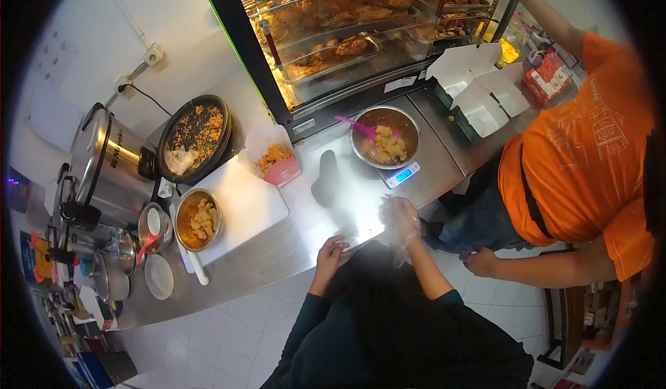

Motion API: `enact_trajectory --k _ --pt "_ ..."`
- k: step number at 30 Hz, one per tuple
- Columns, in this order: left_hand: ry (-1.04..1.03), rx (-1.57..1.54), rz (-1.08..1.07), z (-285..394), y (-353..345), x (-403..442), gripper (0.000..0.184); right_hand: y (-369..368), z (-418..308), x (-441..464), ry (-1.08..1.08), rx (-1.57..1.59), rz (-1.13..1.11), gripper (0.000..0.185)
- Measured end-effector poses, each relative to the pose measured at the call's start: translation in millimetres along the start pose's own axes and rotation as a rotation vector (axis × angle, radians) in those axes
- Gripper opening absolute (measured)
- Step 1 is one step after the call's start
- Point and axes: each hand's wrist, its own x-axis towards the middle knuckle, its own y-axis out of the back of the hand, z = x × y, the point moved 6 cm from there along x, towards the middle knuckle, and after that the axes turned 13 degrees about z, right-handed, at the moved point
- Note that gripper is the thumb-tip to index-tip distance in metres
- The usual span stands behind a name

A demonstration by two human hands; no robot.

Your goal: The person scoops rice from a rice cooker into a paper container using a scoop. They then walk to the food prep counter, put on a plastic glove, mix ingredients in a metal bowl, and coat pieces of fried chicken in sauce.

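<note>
My left hand (333, 252) is bare and hovers by the front edge of the steel counter (305, 233), holding nothing, fingers loosely bent and apart. A loose clear plastic glove covers my right hand (400, 220), which is over the counter edge; its fingers are blurred. Beyond it stands a steel bowl (415, 141) of battered pieces (386, 146) with a pink spoon (368, 131) leaning in it. The bowl rests on a digital kitchen scale (400, 175) with a lit blue display. Neither hand touches the bowl or scale.
To the left, a white cutting board (260, 212) bears a handled metal bowl (216, 233) and a food box (281, 170). Behind are a stone mortar (225, 139) and pressure cooker (114, 160). A heated display case (319, 97), open cartons (485, 115) and an orange-shirted co-worker (576, 160) are right.
</note>
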Motion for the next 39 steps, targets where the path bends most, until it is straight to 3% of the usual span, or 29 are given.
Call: enact_trajectory --k 5,8,14,35,39 --pt "-0.006 -0.026 0.018 4.8 -1.0 0.1 0.025 4.2 7.1 3.2 0.017 0.029 -0.02 0.013" --pt "-0.006 -0.039 0.024 -4.0 1.7 3.4 0.026 3.2 -12.5 -5.2 0.058 -0.116 0.021 0.014" --pt "0.061 -0.086 0.042 3.1 1.0 1.7 0.025 3.2 -1.6 -4.6 -0.028 0.092 -0.006 0.015" --pt "0.055 -0.112 0.085 5.9 2.6 1.4 0.024 -3.3 -20.0 -8.6 0.032 -0.061 0.02 0.015" --pt "0.046 -0.103 0.093 6.1 2.1 2.6 0.025 -5.6 -15.2 -3.8 -0.066 0.065 0.004 0.016"
